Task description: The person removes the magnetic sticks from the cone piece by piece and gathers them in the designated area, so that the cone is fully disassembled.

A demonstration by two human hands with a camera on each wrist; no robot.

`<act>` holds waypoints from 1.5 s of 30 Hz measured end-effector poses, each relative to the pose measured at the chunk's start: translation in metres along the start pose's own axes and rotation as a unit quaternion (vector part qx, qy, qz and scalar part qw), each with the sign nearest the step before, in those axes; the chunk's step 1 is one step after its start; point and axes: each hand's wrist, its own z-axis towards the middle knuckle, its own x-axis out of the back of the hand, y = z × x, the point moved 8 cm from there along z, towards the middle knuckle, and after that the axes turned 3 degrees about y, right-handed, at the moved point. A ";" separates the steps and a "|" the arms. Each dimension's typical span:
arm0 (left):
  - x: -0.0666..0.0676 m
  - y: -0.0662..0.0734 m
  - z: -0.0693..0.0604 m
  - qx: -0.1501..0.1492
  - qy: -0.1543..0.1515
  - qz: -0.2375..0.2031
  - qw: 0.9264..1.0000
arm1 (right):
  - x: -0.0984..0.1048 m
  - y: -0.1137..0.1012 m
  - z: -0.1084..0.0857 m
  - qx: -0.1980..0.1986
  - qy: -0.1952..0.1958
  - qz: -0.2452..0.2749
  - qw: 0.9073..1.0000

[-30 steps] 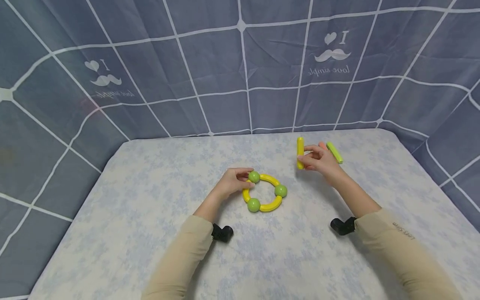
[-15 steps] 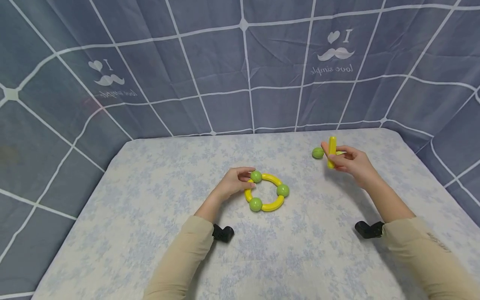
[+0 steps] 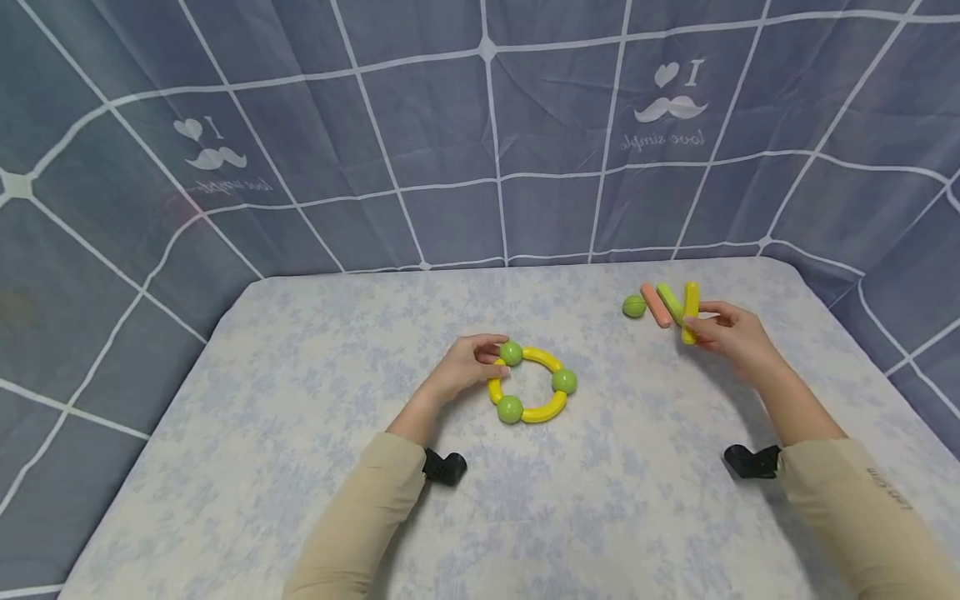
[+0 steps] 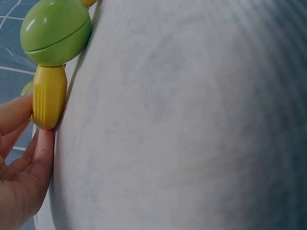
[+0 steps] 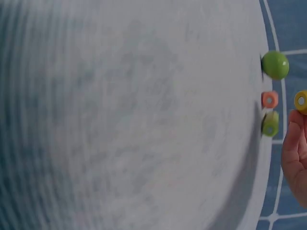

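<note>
A ring of yellow curved pieces and green balls lies mid-table. My left hand grips its left side by a yellow piece, thumb and fingers around it beside the upper left ball; the left wrist view shows the hand at the ribbed yellow piece. At the back right my right hand pinches a straight yellow stick upright. In the right wrist view the stick's end shows above the right hand's fingers.
Left of the held stick are a green ball, an orange-pink stick and a light green stick on the patterned table. A blue checked curtain hangs behind the table edge.
My right hand has moved right with the yellow stick, past the orange-pink and light green sticks, which now show along with the green ball. My left hand stays on the ring.
</note>
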 end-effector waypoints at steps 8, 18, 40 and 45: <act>0.000 -0.002 0.003 -0.002 0.003 -0.015 1.000 | 0.014 0.023 0.017 -0.019 0.024 -0.040 0.999; 0.001 -0.004 0.002 0.001 0.004 -0.019 1.000 | 0.019 0.026 0.044 -0.038 0.079 -0.102 0.991; -0.002 -0.002 0.006 -0.004 -0.002 -0.007 1.000 | 0.022 0.026 0.047 -0.088 0.138 -0.139 0.977; -0.001 -0.002 0.005 0.000 0.004 -0.001 1.000 | 0.020 0.010 0.047 -0.040 0.134 -0.146 0.979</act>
